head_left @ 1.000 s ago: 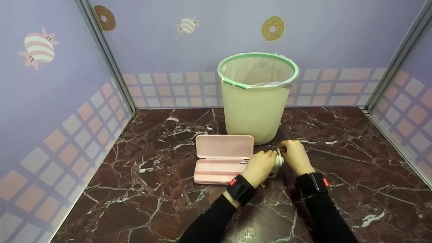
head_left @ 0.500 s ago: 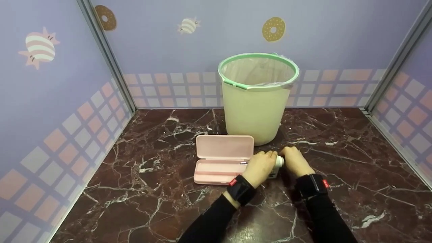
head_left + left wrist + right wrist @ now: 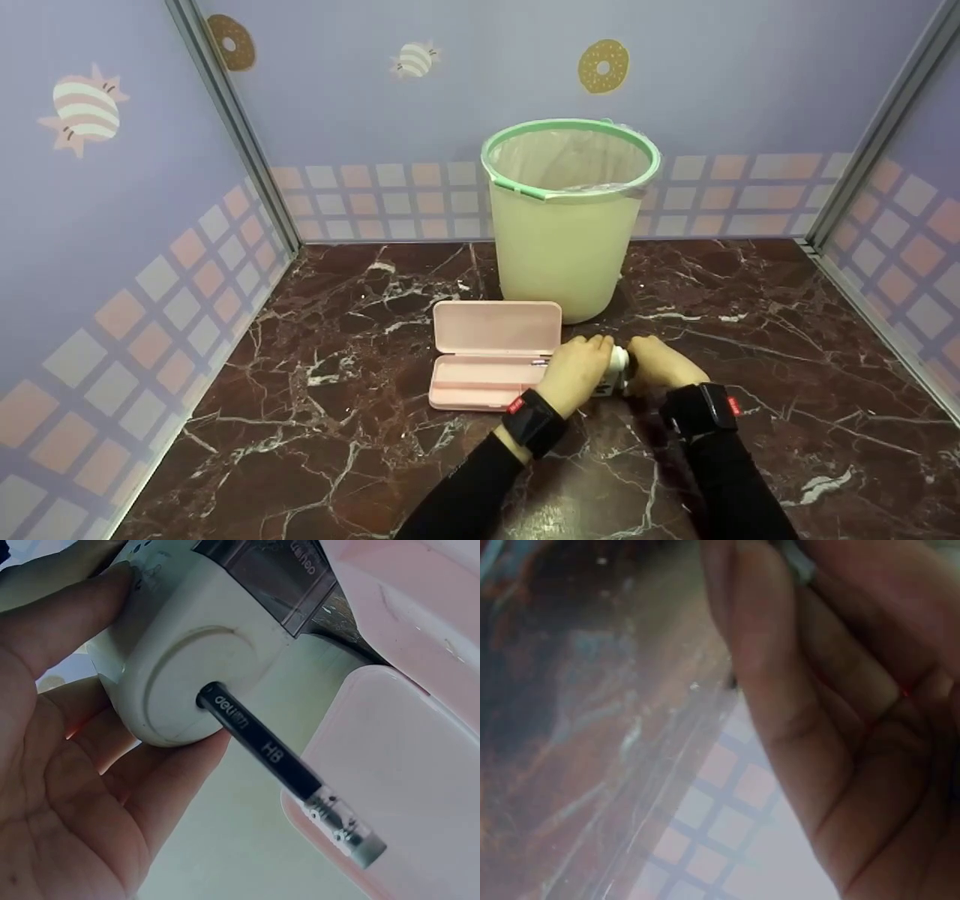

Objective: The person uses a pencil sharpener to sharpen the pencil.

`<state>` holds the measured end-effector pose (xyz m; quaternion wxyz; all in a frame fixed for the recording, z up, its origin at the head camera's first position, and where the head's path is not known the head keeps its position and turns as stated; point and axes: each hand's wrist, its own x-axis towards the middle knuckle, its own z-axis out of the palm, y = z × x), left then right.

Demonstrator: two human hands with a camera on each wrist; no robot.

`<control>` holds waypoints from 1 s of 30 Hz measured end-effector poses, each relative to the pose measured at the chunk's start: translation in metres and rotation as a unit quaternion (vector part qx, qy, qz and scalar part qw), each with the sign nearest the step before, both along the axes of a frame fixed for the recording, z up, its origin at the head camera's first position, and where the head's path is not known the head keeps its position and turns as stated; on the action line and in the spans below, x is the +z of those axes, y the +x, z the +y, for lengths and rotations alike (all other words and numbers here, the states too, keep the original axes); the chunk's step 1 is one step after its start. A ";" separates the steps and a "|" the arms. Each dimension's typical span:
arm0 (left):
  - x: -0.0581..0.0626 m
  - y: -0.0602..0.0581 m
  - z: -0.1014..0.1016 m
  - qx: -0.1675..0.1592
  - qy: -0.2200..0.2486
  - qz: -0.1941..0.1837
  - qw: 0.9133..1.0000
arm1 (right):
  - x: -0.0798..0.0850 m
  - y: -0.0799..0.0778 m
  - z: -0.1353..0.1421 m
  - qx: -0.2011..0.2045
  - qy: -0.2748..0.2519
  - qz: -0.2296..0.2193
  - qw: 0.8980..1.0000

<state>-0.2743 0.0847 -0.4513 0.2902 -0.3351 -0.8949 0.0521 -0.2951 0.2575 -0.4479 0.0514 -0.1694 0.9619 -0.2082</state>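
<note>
A white pencil sharpener [image 3: 619, 360] with a side crank stands on the dark marbled table, right of an open pink pencil case [image 3: 499, 327]. My left hand [image 3: 576, 373] grips the sharpener's body from above. In the left wrist view, a black HB pencil [image 3: 271, 756] with a grey eraser end sticks out of the hole in the sharpener [image 3: 199, 660], and my thumb and fingers wrap the body. Curled fingers of my right hand [image 3: 666, 364] hold the crank at the sharpener's right side. The right wrist view shows those fingers [image 3: 780, 675] bent, the crank mostly hidden.
Behind the pencil case and sharpener stands a pale green waste bin [image 3: 562, 247] with a clear liner. Purple panels [image 3: 337, 90] with printed sweets and tiles wall in the table at the back and both sides.
My right hand has swung down from the sharpener's top to lower at its right side, turning the crank. The left hand stays on the sharpener.
</note>
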 end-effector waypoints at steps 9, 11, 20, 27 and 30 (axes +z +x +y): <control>0.002 0.001 -0.001 -0.003 0.006 -0.008 1.000 | 0.019 0.014 0.002 0.017 -0.005 -0.042 0.999; 0.002 0.001 -0.001 -0.003 0.005 -0.011 1.000 | 0.024 0.017 0.003 0.021 -0.005 -0.044 0.999; 0.003 0.001 0.000 0.002 -0.004 -0.021 1.000 | 0.037 0.024 0.003 0.012 -0.004 -0.056 0.998; 0.004 0.002 0.000 0.007 -0.015 -0.027 0.999 | 0.049 0.031 0.005 0.024 -0.045 -0.051 0.997; 0.004 0.001 0.000 0.007 -0.011 -0.026 1.000 | 0.052 0.032 0.005 0.027 -0.051 -0.036 0.998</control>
